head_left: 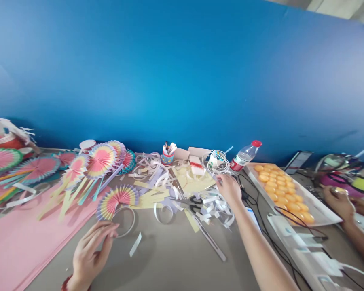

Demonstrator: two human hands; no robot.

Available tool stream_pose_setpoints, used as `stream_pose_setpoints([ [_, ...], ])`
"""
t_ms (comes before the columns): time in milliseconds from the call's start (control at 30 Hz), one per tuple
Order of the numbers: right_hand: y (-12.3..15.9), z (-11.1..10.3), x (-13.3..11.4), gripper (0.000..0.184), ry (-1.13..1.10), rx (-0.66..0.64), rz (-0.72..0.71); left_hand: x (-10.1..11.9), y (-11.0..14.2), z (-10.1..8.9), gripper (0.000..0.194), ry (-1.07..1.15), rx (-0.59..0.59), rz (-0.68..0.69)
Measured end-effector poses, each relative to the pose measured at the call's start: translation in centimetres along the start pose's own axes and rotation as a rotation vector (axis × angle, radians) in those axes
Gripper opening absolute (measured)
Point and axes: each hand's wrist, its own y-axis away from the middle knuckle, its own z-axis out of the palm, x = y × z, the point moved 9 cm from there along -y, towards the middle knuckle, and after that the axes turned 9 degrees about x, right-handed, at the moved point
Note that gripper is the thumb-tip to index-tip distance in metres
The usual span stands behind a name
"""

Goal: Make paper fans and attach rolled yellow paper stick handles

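Observation:
My left hand (92, 252) is low at the left, thumb and fingers pinched together at the lower edge of a pleated paper fan (118, 200) in pink, yellow and lilac. From that fan a white strip (134, 223) curls round in a loop down to my fingertips. My right hand (229, 189) reaches forward over a heap of white paper scraps (215, 208), its fingers bent together. Anything between them is too small to tell. Scissors (192, 202) lie among the scraps, left of my right forearm. A box cutter (210, 238) lies in front of them.
Finished paper fans (100, 159) lie on pink sheets (27, 242) at the left. A pen cup (168, 155) and a bottle (245, 155) stand by the wall. At the right are a tray of orange balls (279, 186), cables, a power strip (303, 250) and another person's hand (339, 204).

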Motion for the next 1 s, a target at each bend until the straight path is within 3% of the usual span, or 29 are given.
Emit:
stream_pose_setpoints([
  [533, -0.3, 1.5, -0.5, 0.009, 0.041, -0.117, 0.11, -0.2, 0.1, 0.5, 0.033, 0.018, -0.043, -0.048],
  [800, -0.4, 1.5, -0.7, 0.02, 0.057, -0.161, 0.153, 0.2, -0.4, 0.5, 0.033, 0.032, -0.032, -0.042],
  [1000, -0.6, 2.0, -0.7, 0.018, 0.058, -0.208, 0.173, 0.0, -0.2, 0.5, 0.034, 0.041, -0.024, -0.055],
])
